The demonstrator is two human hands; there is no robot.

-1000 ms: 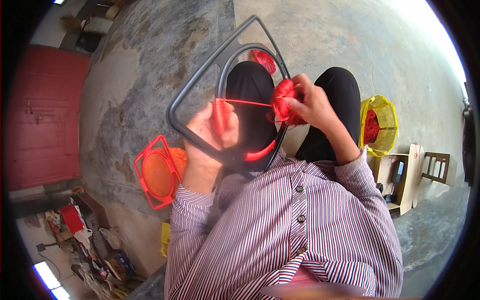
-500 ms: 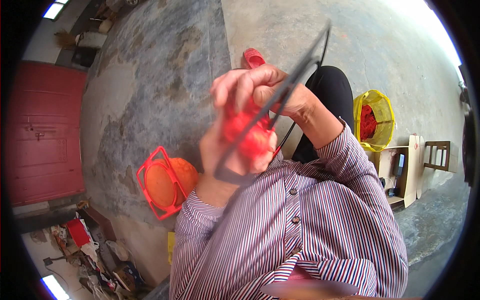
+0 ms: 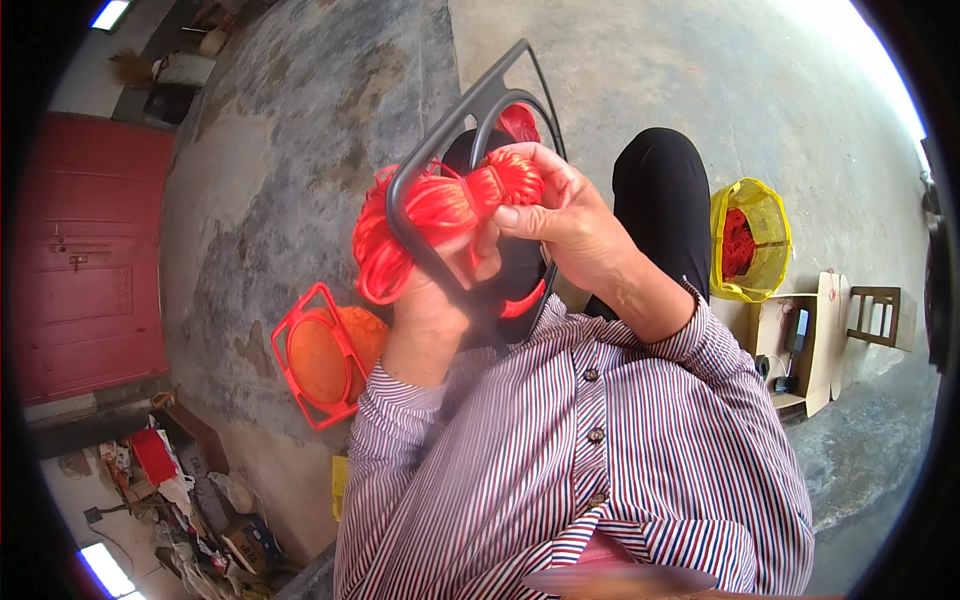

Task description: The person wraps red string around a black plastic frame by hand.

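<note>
Two hands working close together over the lap: left hand [image 3: 435, 290] clenching the dark frame [image 3: 470, 110] from below, right hand [image 3: 560, 215] pinching the red cord bundle [image 3: 440, 210] with fingers [image 3: 520, 215] closed on the strands where they cross the frame's edge. Bundle bulging loosely to the left, loops hanging free beyond the frame. Likely risking slack loops slipping off or tangling if the pinch eases. Sitting on the concrete floor [image 3: 330, 120]: an orange frame [image 3: 320, 355] to the left, a yellow mesh bag [image 3: 750, 240] to the right.
</note>
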